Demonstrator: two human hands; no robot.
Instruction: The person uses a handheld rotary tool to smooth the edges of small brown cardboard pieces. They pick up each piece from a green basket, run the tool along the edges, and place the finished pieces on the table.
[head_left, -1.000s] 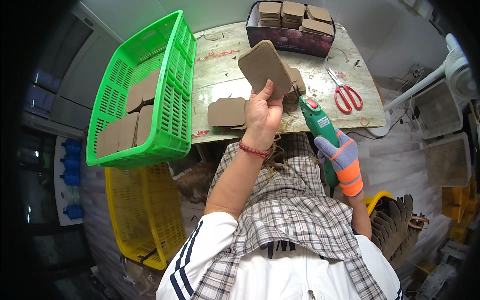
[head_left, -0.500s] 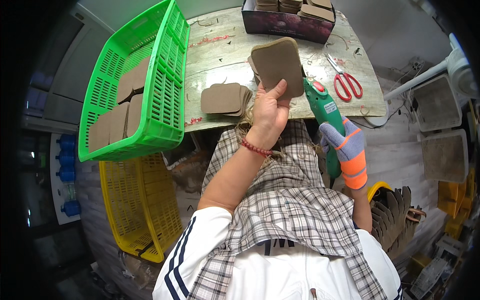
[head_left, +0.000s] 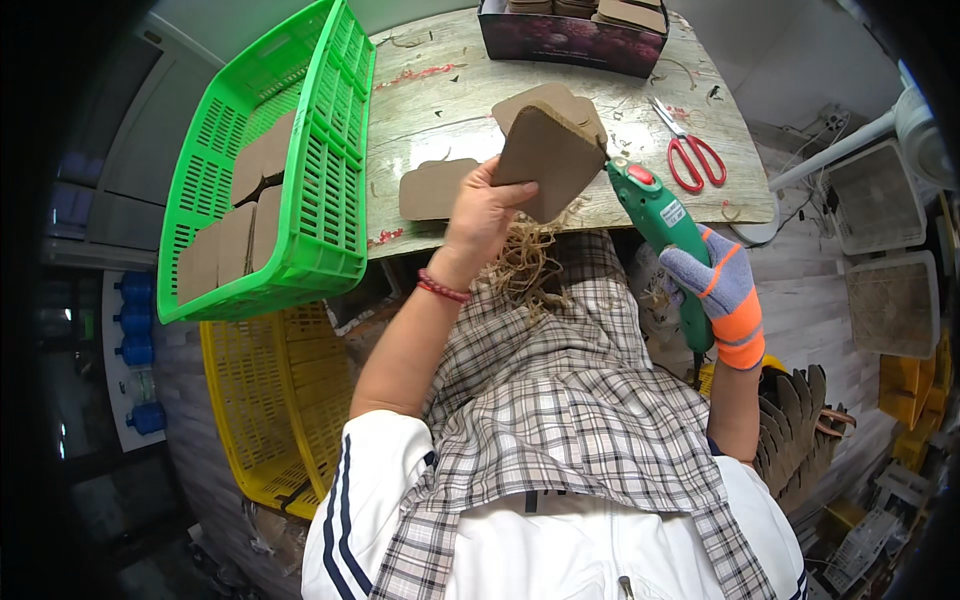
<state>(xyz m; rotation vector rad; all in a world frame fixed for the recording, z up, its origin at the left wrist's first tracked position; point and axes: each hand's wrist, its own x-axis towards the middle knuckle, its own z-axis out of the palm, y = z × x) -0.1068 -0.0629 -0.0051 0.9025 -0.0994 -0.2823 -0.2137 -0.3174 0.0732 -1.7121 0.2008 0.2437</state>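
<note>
My bare left hand [head_left: 480, 215] holds a brown cardboard piece [head_left: 548, 160] upright over the table's front edge. My right hand [head_left: 722, 292], in a grey and orange glove, grips a green glue gun [head_left: 662, 225] whose tip touches the right edge of the cardboard piece. A flat cardboard shape [head_left: 432, 188] lies on the table just left of my left hand, and another cardboard shape [head_left: 556, 98] lies behind the held piece. A tuft of straw-like fibre [head_left: 528, 265] hangs below my left hand.
A green basket [head_left: 320, 170] with several cardboard pieces sits at the table's left. A dark box [head_left: 570, 42] of cardboard pieces stands at the back. Red scissors [head_left: 690, 158] lie at the right. A yellow crate [head_left: 270, 400] sits on the floor at left.
My left hand has brought the cardboard piece nearer and lower, and the glue gun's tip has risen to meet its right edge.
</note>
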